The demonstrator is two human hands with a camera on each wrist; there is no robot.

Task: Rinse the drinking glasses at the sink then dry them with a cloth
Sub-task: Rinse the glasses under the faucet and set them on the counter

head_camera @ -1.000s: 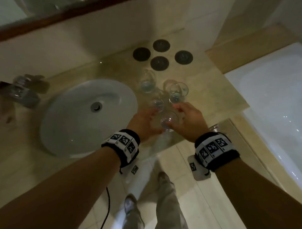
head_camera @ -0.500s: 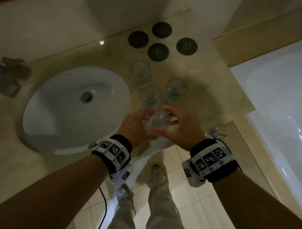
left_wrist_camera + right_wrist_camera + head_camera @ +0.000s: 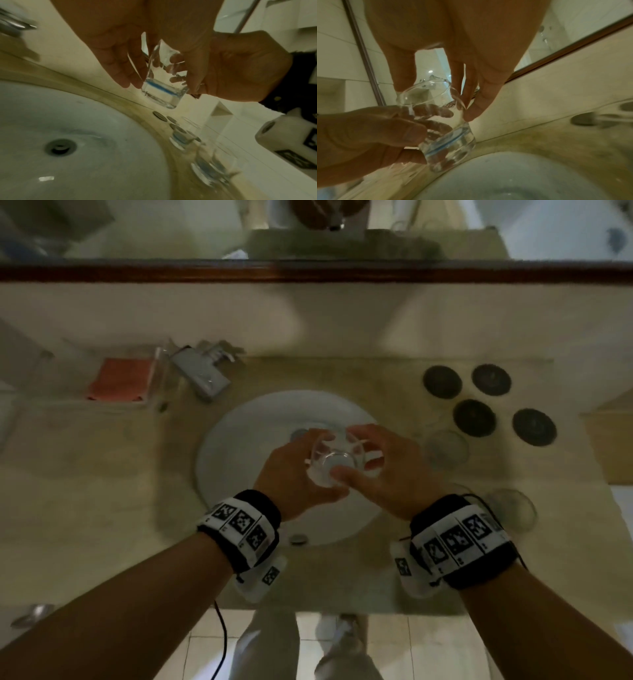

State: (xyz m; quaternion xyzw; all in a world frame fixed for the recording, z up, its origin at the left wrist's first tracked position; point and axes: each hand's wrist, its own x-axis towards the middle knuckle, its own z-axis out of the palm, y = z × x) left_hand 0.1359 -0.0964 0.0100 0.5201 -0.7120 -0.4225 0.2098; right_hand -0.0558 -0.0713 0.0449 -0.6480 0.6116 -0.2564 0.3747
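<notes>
Beige stone desk under a wood-framed mirror; round white sink set into the middle of it, drain uncovered.

Your hands meet over the basin. Your left hand has its fingers curled round the lower part of a clear drinking glass, thumb on the near side; in the right wrist view those fingers show through the wall of the glass. Your right hand comes in from 3 o'clock with fingers loosely spread, fingertips touching the glass near its rim. Whether the right hand really pinches the rim or only touches it, you cannot tell. Glass sits tilted, held clear of the sink, with a little water and a blue band near its thick base.

At 3 o'clock of the sink, two more glasses stand on the desk: one just beside the basin edge, one nearer the front edge, partly behind your right wrist band. Four dark round coasters lie in a loose cluster at 2 o'clock. Chrome faucet sits at 11 o'clock of the basin; an orange folded cloth lies further left at 10 o'clock, well apart from the hands.
</notes>
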